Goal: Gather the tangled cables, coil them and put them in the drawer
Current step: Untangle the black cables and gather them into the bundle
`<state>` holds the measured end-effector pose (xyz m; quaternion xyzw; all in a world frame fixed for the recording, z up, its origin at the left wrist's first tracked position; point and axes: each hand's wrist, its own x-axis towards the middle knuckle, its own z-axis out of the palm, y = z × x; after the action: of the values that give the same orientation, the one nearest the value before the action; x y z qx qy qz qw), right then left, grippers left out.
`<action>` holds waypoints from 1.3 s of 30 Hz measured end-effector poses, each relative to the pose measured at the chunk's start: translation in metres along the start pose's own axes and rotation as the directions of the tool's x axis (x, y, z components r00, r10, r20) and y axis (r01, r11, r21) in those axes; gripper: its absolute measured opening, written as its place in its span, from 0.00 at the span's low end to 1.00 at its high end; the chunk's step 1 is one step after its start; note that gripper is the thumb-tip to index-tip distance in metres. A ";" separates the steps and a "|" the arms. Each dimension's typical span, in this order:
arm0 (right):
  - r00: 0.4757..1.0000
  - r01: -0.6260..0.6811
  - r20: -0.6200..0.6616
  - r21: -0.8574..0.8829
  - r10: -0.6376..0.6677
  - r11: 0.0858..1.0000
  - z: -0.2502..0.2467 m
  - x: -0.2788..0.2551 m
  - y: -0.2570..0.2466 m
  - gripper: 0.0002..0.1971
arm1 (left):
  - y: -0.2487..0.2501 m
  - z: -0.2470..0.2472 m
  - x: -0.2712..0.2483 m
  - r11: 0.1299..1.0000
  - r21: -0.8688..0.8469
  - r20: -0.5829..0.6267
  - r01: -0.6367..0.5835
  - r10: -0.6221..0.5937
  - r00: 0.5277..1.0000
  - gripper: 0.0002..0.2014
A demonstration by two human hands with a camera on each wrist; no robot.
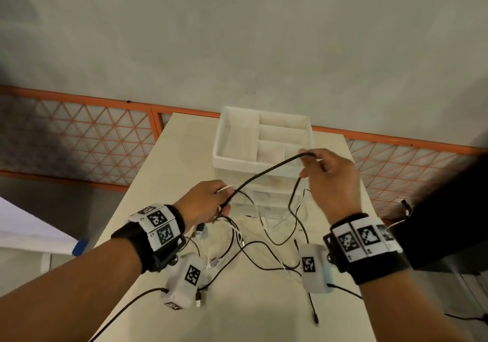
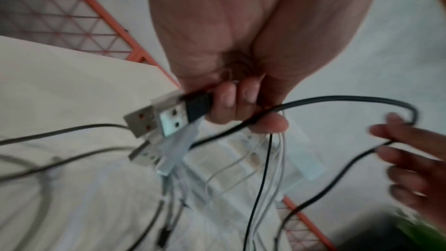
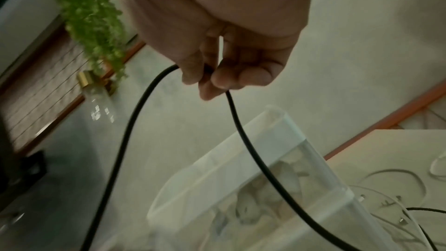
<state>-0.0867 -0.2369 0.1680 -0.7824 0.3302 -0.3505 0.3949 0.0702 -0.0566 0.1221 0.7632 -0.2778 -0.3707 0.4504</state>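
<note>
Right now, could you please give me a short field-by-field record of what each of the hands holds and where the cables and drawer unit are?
left hand: grips a bundle of USB plugs and cable ends
right hand: pinches a loop of the black cable
black cable: runs raised between both hands
loose cables: black and white, tangled on the table
drawer unit: white, behind the hands, drawers closed
coiling: not yet done

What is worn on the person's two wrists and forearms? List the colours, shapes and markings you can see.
Both forearms are bare. Each wrist carries a black strap: left strap, right strap. White square tiles printed with black-and-white grid codes ring each strap. A white boxy module bearing the same kind of code hangs below each wrist, with thin black leads plugged in.
</note>
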 end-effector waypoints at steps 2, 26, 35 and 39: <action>0.990 -0.058 -0.122 0.042 0.063 0.997 -0.011 0.012 0.005 0.07 | -0.017 -0.004 0.000 0.999 -0.019 -0.041 0.046 -0.047 0.998 0.14; 0.998 -0.002 -0.056 -0.004 0.001 1.000 -0.035 0.063 0.041 0.19 | 0.004 -0.015 -0.001 0.921 -0.220 -0.100 0.323 -0.350 0.931 0.13; 0.838 0.053 0.510 -0.431 0.195 0.901 -0.001 -0.019 0.030 0.24 | 0.023 0.000 0.001 0.898 -0.299 -0.084 0.323 -0.362 0.928 0.13; 0.735 0.233 0.674 -0.358 0.077 0.904 0.036 -0.044 0.005 0.16 | 0.033 0.010 0.004 0.898 -0.351 -0.072 0.266 -0.309 0.948 0.13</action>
<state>-0.0821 -0.1897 0.1352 -0.9347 0.1981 0.0190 0.2943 0.0615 -0.0792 0.1469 0.7294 -0.0656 -0.4264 0.5309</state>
